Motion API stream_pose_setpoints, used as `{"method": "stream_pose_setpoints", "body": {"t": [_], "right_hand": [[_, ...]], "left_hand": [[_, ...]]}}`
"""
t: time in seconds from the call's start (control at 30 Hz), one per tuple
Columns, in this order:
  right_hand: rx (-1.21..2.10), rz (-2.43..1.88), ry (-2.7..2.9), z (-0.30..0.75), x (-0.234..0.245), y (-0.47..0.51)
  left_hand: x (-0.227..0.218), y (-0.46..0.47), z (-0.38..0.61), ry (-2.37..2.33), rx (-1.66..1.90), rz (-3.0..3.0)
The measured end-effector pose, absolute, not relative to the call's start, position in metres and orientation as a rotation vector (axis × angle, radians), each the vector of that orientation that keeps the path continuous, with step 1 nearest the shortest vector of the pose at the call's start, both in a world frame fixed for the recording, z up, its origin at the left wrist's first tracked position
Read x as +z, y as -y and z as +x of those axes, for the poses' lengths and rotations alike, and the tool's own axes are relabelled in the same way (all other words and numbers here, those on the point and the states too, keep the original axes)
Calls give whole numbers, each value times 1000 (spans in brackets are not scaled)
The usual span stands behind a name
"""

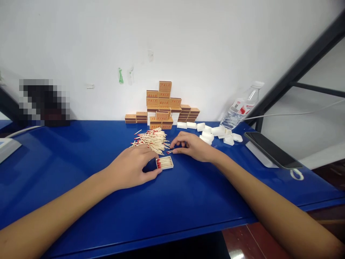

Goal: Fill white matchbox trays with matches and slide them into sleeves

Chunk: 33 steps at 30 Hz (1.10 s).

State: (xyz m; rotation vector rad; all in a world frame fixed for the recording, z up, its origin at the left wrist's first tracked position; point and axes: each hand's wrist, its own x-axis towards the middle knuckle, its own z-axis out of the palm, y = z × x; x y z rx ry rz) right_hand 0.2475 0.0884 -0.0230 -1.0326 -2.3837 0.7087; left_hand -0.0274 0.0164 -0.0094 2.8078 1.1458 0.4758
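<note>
Across the whole back, got a pale wall [94, 32] with some green residue [120, 75] stuck on. Below that, a glossy blue table [151, 205] spanning nearly the full view. Off to the right, a dark metal frame [304, 61] cutting up diagonally.

Up against the wall, a stepped stack of matchboxes [164, 102], orange-brown with red lettering, narrowing to 1 box at the top. Over on the left, a dark object [44, 99], pixelated, so can't tell what kind. Near the frame, a clear plastic bottle [239, 108], white cap, red-and-white label, tilted in this view.

Front and centre, 2 bare hands: left hand [134, 163] and right hand [191, 145], facing each other. Farther right, a dark smartphone [272, 149] resting on something white.

Between hands and stack, a loose heap of matches [152, 138]. To the right of that, scattered white matchbox trays [207, 137].

Getting smaller: 1 open matchbox tray [169, 167] just in front of the heap, red match heads lined up at its left end. Clamped at that same end between left thumb and fingers.

Smallest of all, pinched matches [169, 151], held between right thumb and index finger just beyond the tray, red heads pointing left. Can't tell exactly how many.
</note>
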Motion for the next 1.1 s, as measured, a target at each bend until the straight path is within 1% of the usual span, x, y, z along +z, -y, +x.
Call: {"method": "stream_pose_setpoints", "body": {"t": [0.27,0.57,0.83,1.1], "right_hand": [[639,-1127,2463,249,-21,-82],[730,-931,2443,230,-5,-50],[477,-997,2556,219,-12,-42],[463,-986,2565,222,-7,-39]], "left_hand": [[-11,-17,-27,-1156,486,2796],[-11,-17,-26,-1191,488,2785],[-12,-19,-26,-1174,496,2783],[-12,-17,-26,-1197,477,2770]]}}
